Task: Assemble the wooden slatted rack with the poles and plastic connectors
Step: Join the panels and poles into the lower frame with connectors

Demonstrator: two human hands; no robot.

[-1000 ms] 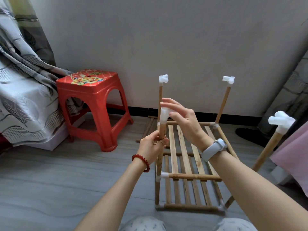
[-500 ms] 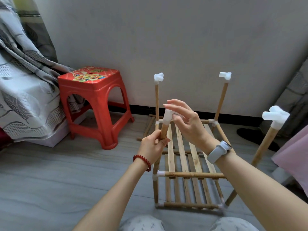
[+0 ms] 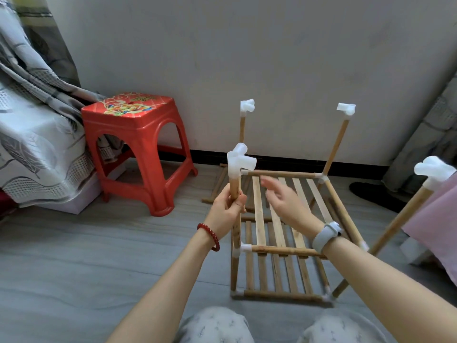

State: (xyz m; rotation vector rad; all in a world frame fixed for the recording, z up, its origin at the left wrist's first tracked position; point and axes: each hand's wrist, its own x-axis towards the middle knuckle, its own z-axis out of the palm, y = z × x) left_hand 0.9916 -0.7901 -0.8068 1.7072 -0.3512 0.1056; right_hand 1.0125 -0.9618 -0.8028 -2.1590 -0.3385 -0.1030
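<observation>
The partly built wooden slatted rack stands on the grey plank floor, directly in front of the person's knees. The left hand grasps the near-left bamboo pole just below its white plastic three-way connector. The right hand hangs released above the upper slats, fingers relaxed, touching nothing. All four uprights carry connectors; the near-right pole leans markedly outward.

Risks, as judged: the near-left connector's sockets may not face the neighbouring uprights, so a top rail would bind or force the joint. The splayed near-right pole could pull out of its lower connector under load. The frame is light and steadied by one hand only; a sideways push may rack it.

Surroundings: smooth floor, plain grey wall, black skirting. A red plastic stool stands to the left beside patterned grey bedding. Loose wooden pieces lie behind the rack.
</observation>
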